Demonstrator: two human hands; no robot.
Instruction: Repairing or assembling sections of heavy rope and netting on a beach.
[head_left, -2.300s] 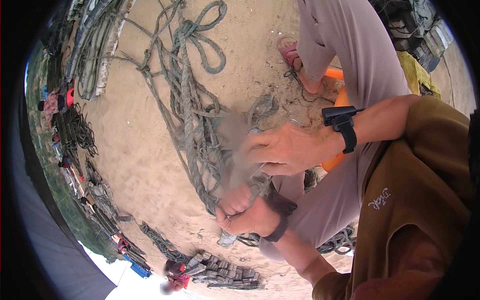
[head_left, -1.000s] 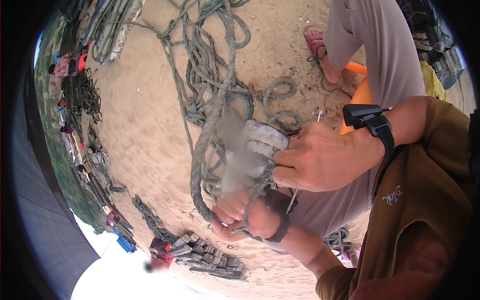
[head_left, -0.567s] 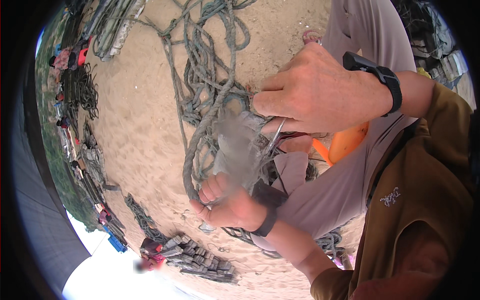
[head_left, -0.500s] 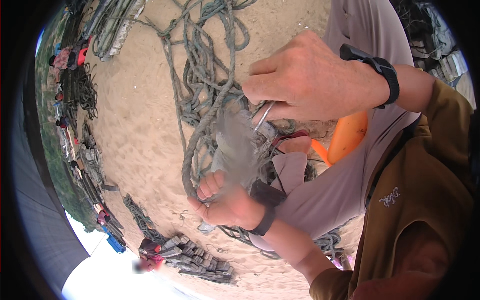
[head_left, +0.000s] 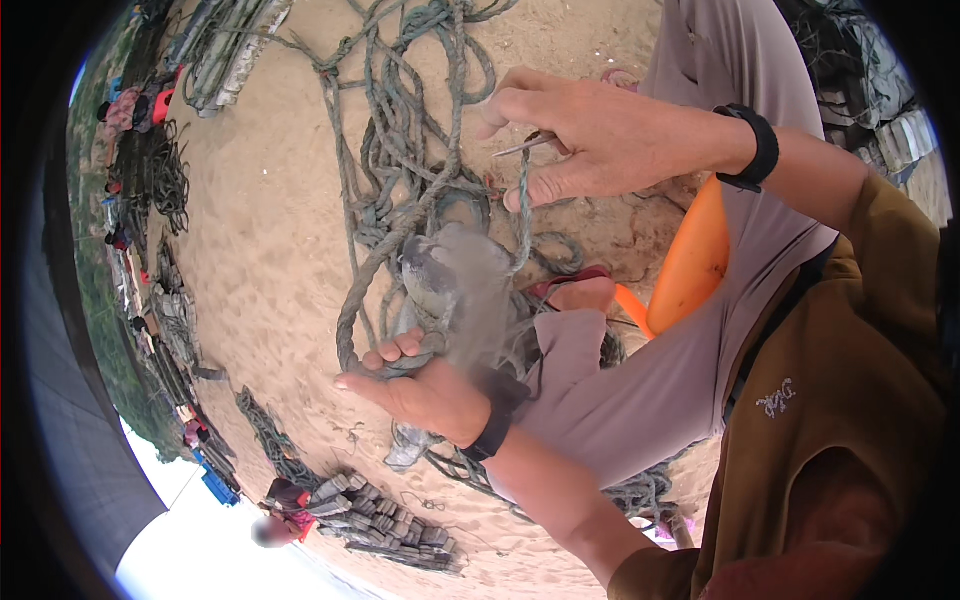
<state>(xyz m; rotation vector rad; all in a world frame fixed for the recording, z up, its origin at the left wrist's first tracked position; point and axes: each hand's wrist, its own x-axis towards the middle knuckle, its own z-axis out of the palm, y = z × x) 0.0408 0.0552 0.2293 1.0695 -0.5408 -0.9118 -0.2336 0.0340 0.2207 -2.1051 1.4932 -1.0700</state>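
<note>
My left hand (head_left: 425,395), palm up and fingers curled, grips a thick grey-green rope (head_left: 350,310) that bends round it. Higher in the picture my right hand (head_left: 590,135) pinches a slim pointed metal tool (head_left: 520,150). A thin greenish cord (head_left: 525,215) hangs down past its thumb; whether the fingers also hold the cord, I cannot tell. Between my hands lies a grey, rounded lump (head_left: 430,270), partly blurred, with rope close around it. Past it a tangled heap of rope (head_left: 400,150) is spread on the sand.
An orange plastic object (head_left: 690,265) lies beside my leg, close to a foot in a red sandal (head_left: 585,290). Stacked grey blocks (head_left: 385,520) and another person (head_left: 290,515) are at the lower left. More rope and blocks (head_left: 905,140) stand at the upper right.
My right hand has moved up and away from the lump, its fingers spreading, and the thin cord now shows. My left hand has shifted slightly left with the thick rope.
</note>
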